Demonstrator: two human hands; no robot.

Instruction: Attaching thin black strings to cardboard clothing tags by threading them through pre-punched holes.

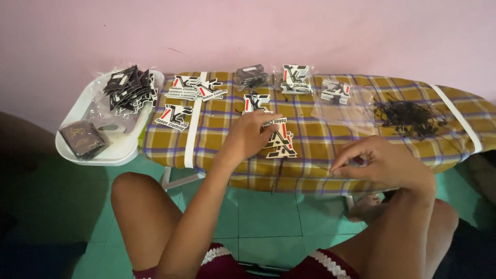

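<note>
— Left hand [251, 135]?
— Reaching forward from a bent elbow, palm down, fingers loosely spread and flat on a black, white and red die-cut cardboard tag [279, 143] lying on the yellow-and-purple checked cloth-covered surface [310, 165]. Pressing rather than gripping; nothing closed inside.

— Right hand [380, 163]?
— Hovering over the near edge of the same surface, wrist arched, thumb and forefinger pinched together. Maybe a thin dark thread between the tips, but too small to tell.

— Around the hands?
— Just behind the left hand, another tag of the same kind [257, 102]. Farther back, a small stack of tags in clear wrap [295, 78], a dark bundle in clear plastic [251, 76] and a smaller tag pile [336, 91]. Towards the left end, three loose tags [187, 98] either side of a white strap [196, 119]. Well to the right, a tangle of black string loops [408, 118] near a clear plastic bag [341, 111].

— Off the left end?
— A white plastic tray [82, 111], holding a heap of dark tags [130, 88] and a flat brown packet [82, 138].

— Below?
— Bare knees, teal tiled floor [258, 212].
</note>
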